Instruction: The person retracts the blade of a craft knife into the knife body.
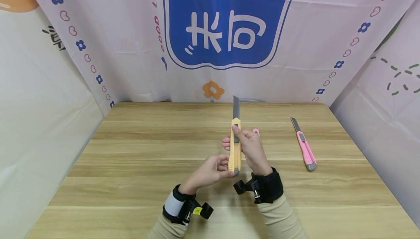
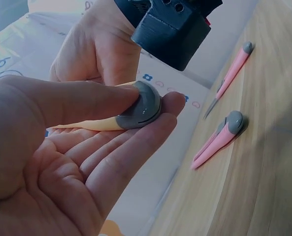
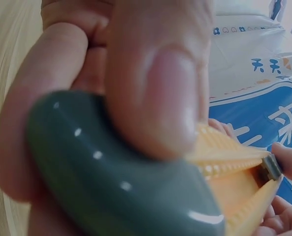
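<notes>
Upright in front of me is a yellow utility knife [image 1: 234,156], its wide blade [image 1: 236,107] extended from the top. My left hand [image 1: 208,171] pinches the lower end. In the left wrist view the thumb presses the grey end cap [image 2: 142,105] against the fingers. Higher up the handle, my right hand [image 1: 253,149] grips the knife, thumb at the grey slider [image 1: 236,137]. The right wrist view has the left thumb large over the end cap [image 3: 116,172], with the right thumb [image 3: 289,161] by the slider beyond it.
A pink utility knife [image 1: 306,149] with its blade out lies on the wooden table [image 1: 147,140] to the right. Mostly hidden behind my right hand is a second pink knife [image 1: 256,132]. A printed cloth [image 1: 131,49] hangs along the table's back edge.
</notes>
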{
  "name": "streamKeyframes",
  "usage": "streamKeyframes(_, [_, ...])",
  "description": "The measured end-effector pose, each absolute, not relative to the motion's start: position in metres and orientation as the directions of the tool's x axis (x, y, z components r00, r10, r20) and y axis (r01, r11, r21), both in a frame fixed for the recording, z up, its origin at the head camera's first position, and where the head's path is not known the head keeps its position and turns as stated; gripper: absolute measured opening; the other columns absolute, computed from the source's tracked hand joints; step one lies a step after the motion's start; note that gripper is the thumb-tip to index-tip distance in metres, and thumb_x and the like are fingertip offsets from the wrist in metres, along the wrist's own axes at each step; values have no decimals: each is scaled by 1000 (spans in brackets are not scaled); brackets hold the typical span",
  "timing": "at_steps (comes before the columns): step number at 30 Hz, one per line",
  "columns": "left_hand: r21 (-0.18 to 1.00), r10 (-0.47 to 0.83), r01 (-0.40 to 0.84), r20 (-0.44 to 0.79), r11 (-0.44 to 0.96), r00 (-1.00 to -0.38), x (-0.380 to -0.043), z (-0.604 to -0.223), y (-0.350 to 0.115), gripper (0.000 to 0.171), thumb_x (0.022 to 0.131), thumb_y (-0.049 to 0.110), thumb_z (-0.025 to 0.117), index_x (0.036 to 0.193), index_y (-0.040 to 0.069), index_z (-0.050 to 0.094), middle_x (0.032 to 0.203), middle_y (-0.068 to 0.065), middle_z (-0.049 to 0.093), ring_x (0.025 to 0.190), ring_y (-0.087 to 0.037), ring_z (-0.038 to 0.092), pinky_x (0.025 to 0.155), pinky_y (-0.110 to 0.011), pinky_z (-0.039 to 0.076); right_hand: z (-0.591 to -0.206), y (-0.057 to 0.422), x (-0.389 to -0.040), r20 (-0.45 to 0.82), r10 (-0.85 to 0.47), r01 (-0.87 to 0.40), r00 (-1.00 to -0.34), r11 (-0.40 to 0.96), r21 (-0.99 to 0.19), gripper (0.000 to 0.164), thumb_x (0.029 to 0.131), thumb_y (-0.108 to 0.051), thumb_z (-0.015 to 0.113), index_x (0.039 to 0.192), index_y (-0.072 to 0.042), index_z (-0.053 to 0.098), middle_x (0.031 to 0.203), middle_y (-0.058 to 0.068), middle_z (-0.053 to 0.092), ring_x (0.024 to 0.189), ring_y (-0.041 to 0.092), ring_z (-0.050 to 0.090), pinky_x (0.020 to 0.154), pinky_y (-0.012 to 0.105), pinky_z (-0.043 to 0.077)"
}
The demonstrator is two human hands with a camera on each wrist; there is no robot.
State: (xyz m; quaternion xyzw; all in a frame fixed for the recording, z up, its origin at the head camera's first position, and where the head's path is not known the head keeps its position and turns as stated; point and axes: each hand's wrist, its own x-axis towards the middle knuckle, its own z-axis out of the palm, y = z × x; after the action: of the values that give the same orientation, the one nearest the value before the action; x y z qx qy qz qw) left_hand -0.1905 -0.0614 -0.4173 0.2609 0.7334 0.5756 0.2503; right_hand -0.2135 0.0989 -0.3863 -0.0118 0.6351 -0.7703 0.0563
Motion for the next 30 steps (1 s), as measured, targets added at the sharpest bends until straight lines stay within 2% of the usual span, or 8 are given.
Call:
streamKeyframes(8, [977, 678, 100, -58, 191, -733, -190, -417, -62, 39, 90, -2, 61, 127, -12, 51, 114, -31, 67, 108, -37, 68, 86, -21, 60, -387, 98, -214, 7, -96, 13, -995, -203, -979, 34, 99, -28, 54, 91, 4, 64, 69, -4, 74, 68, 11, 74, 70, 32, 65])
streamKeyframes(17, [978, 695, 105, -51, 179, -717, -189, -416, -62, 39, 89, -3, 62, 125, -13, 52, 112, -32, 67, 106, -38, 68, 86, -20, 60, -388, 101, -213, 57, -138, -26, -989, -213, -977, 28, 100, -25, 53, 87, -3, 65, 70, -5, 75, 68, 11, 74, 69, 29, 64])
streamKeyframes(26, [980, 702, 88, -62, 176, -710, -191, -417, -64, 41, 90, -2, 60, 128, -13, 49, 114, -32, 66, 108, -38, 67, 87, -22, 60, -388, 101, -213, 53, -150, -23, -987, -196, -980, 35, 99, -23, 54, 99, 11, 62, 73, -6, 75, 70, 10, 74, 72, 29, 64])
streamKeyframes(30, [981, 694, 91, -55, 171, -717, -191, -417, -63, 43, 90, -2, 61, 129, -13, 48, 115, -32, 65, 108, -38, 67, 87, -22, 60, -387, 101, -213, 43, -131, -17, -990, -190, -982, 38, 99, -27, 54, 99, 11, 62, 73, -6, 75, 70, 10, 74, 72, 29, 64])
